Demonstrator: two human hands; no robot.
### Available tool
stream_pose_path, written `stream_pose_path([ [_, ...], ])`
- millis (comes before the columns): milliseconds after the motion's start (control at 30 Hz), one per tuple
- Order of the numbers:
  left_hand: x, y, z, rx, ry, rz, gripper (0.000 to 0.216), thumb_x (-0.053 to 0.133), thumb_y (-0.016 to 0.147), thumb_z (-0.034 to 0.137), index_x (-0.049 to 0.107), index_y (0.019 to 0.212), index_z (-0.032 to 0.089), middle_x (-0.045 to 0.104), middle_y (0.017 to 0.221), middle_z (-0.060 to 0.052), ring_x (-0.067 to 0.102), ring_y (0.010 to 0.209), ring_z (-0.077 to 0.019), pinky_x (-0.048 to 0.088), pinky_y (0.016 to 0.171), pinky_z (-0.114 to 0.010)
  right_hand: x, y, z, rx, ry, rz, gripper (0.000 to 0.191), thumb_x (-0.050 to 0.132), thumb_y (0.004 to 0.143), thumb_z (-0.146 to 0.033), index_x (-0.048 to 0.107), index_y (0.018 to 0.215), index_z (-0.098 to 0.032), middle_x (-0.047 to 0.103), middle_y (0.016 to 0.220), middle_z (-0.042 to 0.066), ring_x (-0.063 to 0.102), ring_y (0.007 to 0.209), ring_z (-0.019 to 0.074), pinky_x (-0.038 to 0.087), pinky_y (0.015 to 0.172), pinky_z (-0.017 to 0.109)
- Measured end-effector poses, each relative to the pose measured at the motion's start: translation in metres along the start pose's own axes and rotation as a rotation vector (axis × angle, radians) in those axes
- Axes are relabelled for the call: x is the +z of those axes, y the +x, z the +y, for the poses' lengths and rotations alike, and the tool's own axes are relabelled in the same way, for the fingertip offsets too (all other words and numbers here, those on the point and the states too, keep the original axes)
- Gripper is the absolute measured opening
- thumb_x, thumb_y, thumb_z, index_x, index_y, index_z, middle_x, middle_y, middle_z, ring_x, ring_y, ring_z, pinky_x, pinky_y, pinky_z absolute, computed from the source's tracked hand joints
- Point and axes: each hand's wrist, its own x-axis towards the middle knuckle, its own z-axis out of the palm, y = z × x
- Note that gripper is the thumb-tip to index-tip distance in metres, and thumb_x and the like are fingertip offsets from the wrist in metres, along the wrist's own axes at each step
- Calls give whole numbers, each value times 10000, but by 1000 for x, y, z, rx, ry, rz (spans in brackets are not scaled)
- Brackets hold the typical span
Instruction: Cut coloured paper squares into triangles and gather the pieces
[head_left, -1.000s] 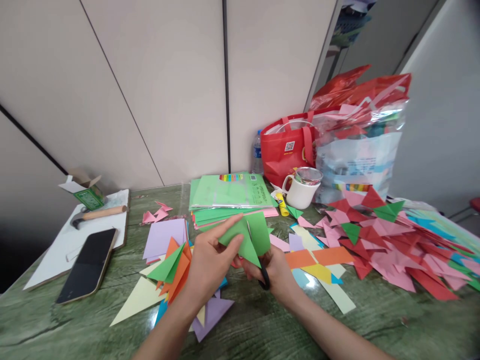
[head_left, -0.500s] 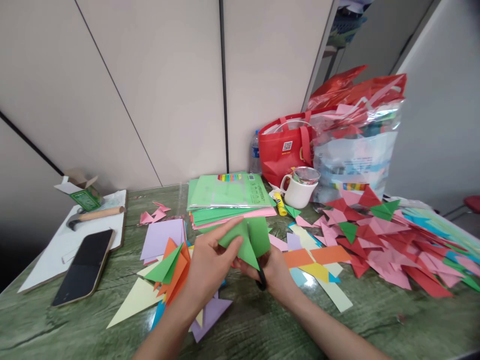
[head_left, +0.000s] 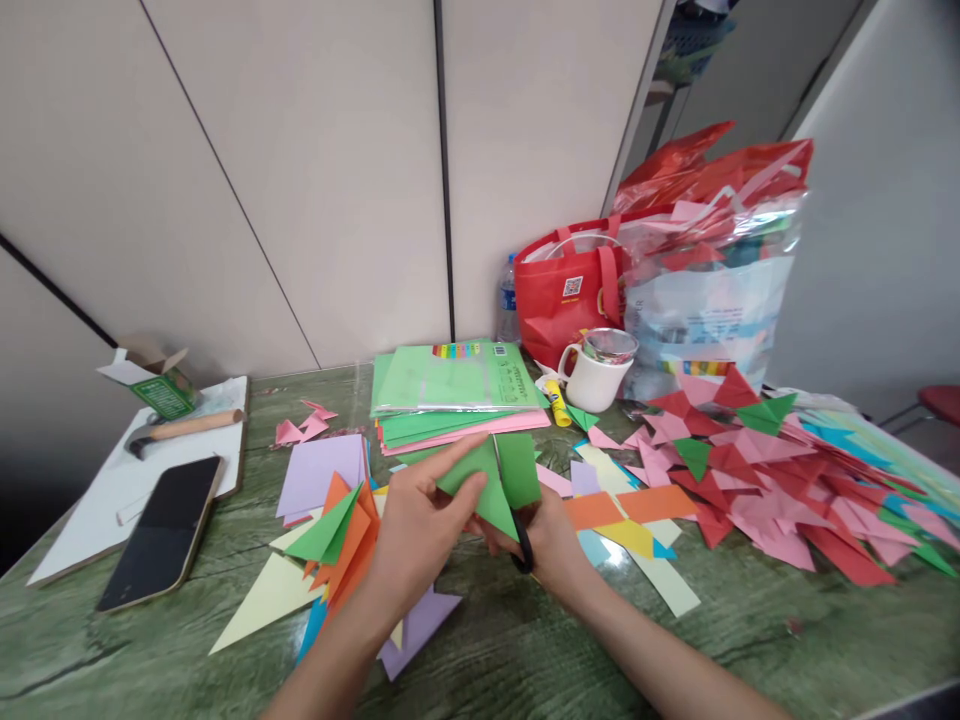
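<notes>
Above the green marbled bench (head_left: 525, 650), left hand (head_left: 416, 530) pinches a folded green paper sheet (head_left: 499, 480); right hand (head_left: 551, 545) is closed on black-handled scissors (head_left: 523, 548). Judgement: keep paper taut, left hand clear of blades.

Landmark: paper stack (head_left: 457, 395), mid-rear on the table (head_left: 525, 640). Right of the stack: glue stick (head_left: 556, 403) just beside it, then mug (head_left: 596, 375), with bottle (head_left: 508, 300), tote (head_left: 570, 295) and plastic bag (head_left: 705, 290) behind those; pile of folded pieces (head_left: 765, 480) farther right. Left of the stack: scraps (head_left: 304, 428) near, then well apart a board (head_left: 112, 490) carrying hammer (head_left: 184, 430) and phone (head_left: 161, 530), box (head_left: 154, 385) behind it; before the stack: left hand (head_left: 416, 530) and right hand (head_left: 551, 545) at a sheet (head_left: 495, 480), scissors (head_left: 523, 545) in the right, triangles (head_left: 330, 560) left of them.
</notes>
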Motion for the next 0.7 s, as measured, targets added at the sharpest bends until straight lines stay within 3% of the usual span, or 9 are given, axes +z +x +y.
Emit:
stream_pose_path([
  [200, -1, 1, -2, -3, 66, 14, 357, 593, 731, 194, 660, 1081, 211, 713, 795, 6, 523, 416, -49, 454, 401, -145, 3, -1, -8, -9, -41, 10, 429, 799, 490, -286, 559, 831, -184, 642, 612, -12, 566, 545, 172, 391, 448, 238],
  [333, -1, 0, -4, -18, 94, -20, 392, 574, 744, 217, 630, 1132, 197, 684, 669, 9, 506, 405, -66, 432, 403, -167, 6, -1, -15, 55, -85, 19, 350, 795, 490, -273, 573, 741, -175, 591, 496, -37, 498, 438, 132, 367, 414, 228],
  [500, -3, 1, -3, -24, 134, -45, 394, 560, 754, 228, 621, 1143, 215, 689, 706, 0, 499, 407, -71, 415, 408, -180, 4, -2, -4, 71, -74, -5, 264, 766, 540, -305, 571, 654, -166, 525, 411, -52, 440, 368, 106, 339, 370, 215],
  [600, -15, 4, 3, -17, 243, -58, 365, 566, 744, 240, 648, 1099, 217, 689, 699, -2, 480, 392, -76, 389, 396, -187, -2, 1, 6, 16, -45, 100, 284, 753, 576, -302, 564, 742, -168, 525, 423, -61, 469, 373, 113, 363, 384, 217],
  [700, -41, 8, 6, -16, 411, -137, 303, 568, 735, 273, 694, 1007, 235, 695, 694, -8, 522, 438, -111, 409, 438, -211, -10, 8, 7, -119, 16, 346, 283, 709, 655, -315, 541, 833, -174, 530, 465, -67, 509, 433, 117, 446, 474, 244],
])
